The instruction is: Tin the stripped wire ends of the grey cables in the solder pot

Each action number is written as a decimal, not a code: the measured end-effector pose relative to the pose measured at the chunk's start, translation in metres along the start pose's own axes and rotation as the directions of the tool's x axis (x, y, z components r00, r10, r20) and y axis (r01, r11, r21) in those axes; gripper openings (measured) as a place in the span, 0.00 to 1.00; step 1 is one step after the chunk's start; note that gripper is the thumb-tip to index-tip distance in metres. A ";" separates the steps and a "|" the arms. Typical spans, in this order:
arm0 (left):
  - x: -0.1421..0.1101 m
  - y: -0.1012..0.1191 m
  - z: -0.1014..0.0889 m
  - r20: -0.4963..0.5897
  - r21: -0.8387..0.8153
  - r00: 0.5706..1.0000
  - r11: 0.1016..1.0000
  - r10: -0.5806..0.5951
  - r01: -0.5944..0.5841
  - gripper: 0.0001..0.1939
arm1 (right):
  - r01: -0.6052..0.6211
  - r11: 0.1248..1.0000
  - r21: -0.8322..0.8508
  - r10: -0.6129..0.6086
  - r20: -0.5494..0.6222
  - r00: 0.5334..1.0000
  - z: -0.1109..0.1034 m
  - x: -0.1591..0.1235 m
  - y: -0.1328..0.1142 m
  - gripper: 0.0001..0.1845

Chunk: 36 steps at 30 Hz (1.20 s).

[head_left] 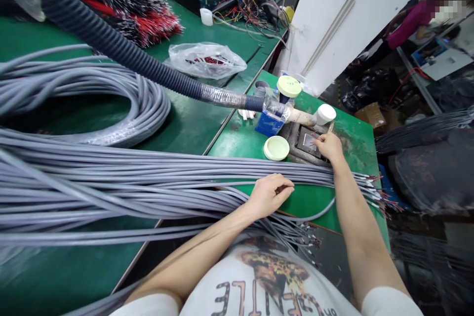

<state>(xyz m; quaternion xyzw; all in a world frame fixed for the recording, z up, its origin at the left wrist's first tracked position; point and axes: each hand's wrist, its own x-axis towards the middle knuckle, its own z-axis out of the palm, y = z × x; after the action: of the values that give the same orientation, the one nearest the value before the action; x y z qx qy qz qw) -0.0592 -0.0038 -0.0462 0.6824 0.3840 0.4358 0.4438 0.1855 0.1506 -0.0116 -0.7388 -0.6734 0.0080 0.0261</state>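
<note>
A corrugated hose (111,44) arches over the grey cables (111,182); a plastic bag (205,60) holds red wires (203,60). The left hand (268,196) curls closed on the cables; the right hand (329,148) pinches them.

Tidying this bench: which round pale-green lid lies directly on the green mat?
The round pale-green plastic lid at the front; the other sits raised on a container.

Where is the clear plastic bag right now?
In the head view, the clear plastic bag lies upper middle on the green workbench, just right of the ribbed dark blue hose and below a small white cup.
</note>
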 end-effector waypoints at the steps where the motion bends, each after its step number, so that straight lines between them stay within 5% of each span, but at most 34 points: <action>1: 0.000 0.000 0.000 -0.001 -0.002 1.000 1.000 -0.001 0.001 0.08 | 0.005 1.000 0.011 -0.005 -0.005 1.000 -0.003 -0.001 0.000 0.14; 6: 0.000 0.000 -0.001 -0.018 -0.064 0.999 0.998 -0.028 0.027 0.07 | 0.126 0.964 0.233 -0.106 -0.094 0.990 -0.033 -0.028 -0.006 0.15; 9: 0.003 0.000 0.002 -0.078 -0.280 0.988 0.954 -0.131 0.104 0.07 | 0.264 0.794 0.548 -0.200 -0.174 0.964 -0.056 -0.063 -0.021 0.17; 14: 0.020 0.010 0.022 -0.082 -0.811 0.957 0.576 -0.279 0.098 0.14 | 0.316 0.591 0.743 -0.299 -0.162 0.940 -0.075 -0.116 -0.062 0.17; 20: 0.032 0.035 0.032 -0.044 -0.968 0.943 0.246 -0.330 0.041 0.09 | 0.297 0.535 0.791 -0.317 -0.138 0.938 -0.081 -0.141 -0.082 0.17; 23: 0.031 0.043 0.023 0.006 -0.987 0.947 0.148 -0.320 0.056 0.08 | 0.303 0.574 0.761 -0.364 -0.094 0.927 -0.087 -0.155 -0.076 0.07; 27: 0.030 0.047 0.018 0.121 -0.981 0.941 0.108 -0.315 0.162 0.09 | 0.333 0.632 0.700 -0.371 -0.104 0.923 -0.083 -0.178 -0.072 0.20; 31: 0.028 0.050 0.029 0.304 -0.923 0.907 0.146 -0.292 0.356 0.21 | 0.296 0.568 0.768 -0.299 -0.143 0.943 -0.067 -0.187 -0.075 0.26; 36: 0.023 0.045 0.041 0.217 -0.939 0.961 0.233 -0.171 0.254 0.24 | 0.123 0.381 0.917 -0.241 -0.030 0.970 -0.057 -0.178 -0.065 0.29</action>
<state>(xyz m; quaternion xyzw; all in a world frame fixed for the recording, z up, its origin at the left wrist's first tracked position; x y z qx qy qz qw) -0.0069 -0.0083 -0.0071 0.2300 0.1152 0.4905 0.8326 0.1072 -0.0224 0.0439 -0.5241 -0.6363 0.4112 0.3891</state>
